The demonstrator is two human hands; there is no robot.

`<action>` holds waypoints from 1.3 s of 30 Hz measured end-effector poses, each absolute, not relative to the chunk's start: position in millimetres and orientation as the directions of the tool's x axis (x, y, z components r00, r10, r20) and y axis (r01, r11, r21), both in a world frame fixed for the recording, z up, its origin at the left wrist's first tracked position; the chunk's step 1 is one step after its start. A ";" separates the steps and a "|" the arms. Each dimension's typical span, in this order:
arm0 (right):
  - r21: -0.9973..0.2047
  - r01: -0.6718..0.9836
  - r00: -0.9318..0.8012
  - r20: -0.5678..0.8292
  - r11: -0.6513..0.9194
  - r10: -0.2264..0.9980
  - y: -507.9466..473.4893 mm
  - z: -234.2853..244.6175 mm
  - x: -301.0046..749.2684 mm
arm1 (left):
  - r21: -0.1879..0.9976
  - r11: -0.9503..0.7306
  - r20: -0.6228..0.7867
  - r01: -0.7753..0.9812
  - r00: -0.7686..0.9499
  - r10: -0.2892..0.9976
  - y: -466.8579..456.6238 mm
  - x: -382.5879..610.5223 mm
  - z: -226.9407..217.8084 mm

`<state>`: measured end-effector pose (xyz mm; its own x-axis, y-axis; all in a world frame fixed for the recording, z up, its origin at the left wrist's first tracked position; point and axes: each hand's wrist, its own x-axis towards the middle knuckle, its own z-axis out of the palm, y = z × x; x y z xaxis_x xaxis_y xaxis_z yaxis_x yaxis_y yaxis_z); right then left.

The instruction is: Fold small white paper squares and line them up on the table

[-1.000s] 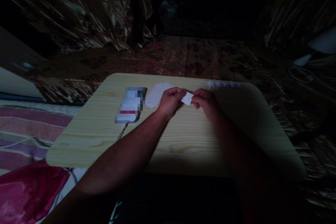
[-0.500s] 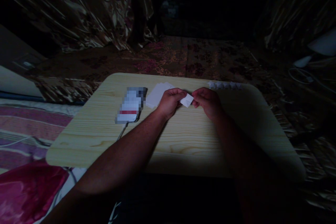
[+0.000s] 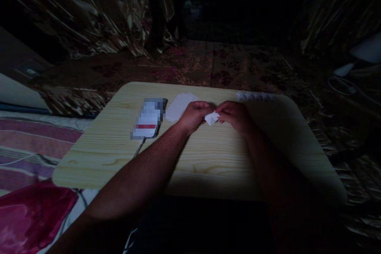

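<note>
A small folded piece of white paper [image 3: 211, 119] is held between both hands, just above the middle of the wooden table [image 3: 208, 154]. My left hand [image 3: 195, 116] pinches its left side, thumb on top. At the upper right edge, my right hand [image 3: 235, 115] grips the paper between thumb and fingers. Creases and a pointed lower corner show on it. Partly behind my left hand lies a stack of white paper sheets [image 3: 178, 106]. Beyond my right hand, several small folded white paper shapes [image 3: 256, 96] stand in a row near the far edge.
A phone [image 3: 147, 119], blurred out, lies left of the sheets with a white cable [image 3: 137, 149] running from it. A striped bedcover [image 3: 32, 139] and a pink bag [image 3: 32, 214] are on the left. A white lamp [image 3: 367, 49] stands at the right, and curtains hang behind.
My right hand has shifted slightly left, its fingers now over the paper's upper right edge. The paper's outline has changed, with a flap bent and a corner pointing down.
</note>
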<state>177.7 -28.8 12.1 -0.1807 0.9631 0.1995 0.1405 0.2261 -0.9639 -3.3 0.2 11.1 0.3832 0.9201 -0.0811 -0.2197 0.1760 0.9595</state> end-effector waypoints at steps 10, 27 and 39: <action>-0.950 0.229 -0.288 0.141 0.211 0.947 -33.2 24.3 185.2 | 0.981 0.134 -0.060 -0.143 0.434 0.899 -1.3 -4.6 11.0; -0.953 0.198 -0.201 0.188 0.228 0.961 -27.4 12.7 184.6 | 0.975 0.132 -0.041 -0.179 0.438 0.898 -3.8 -3.2 13.0; -0.950 0.207 -0.190 0.197 0.235 0.962 -29.1 13.2 182.1 | 0.976 0.121 -0.031 -0.181 0.433 0.901 -3.4 -2.5 14.1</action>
<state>182.1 -29.1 13.2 -0.1903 0.9619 0.1965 0.2070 0.2350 -0.9497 -2.5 -3.4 14.1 0.4330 0.9008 -0.0312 -0.1811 0.1208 0.9760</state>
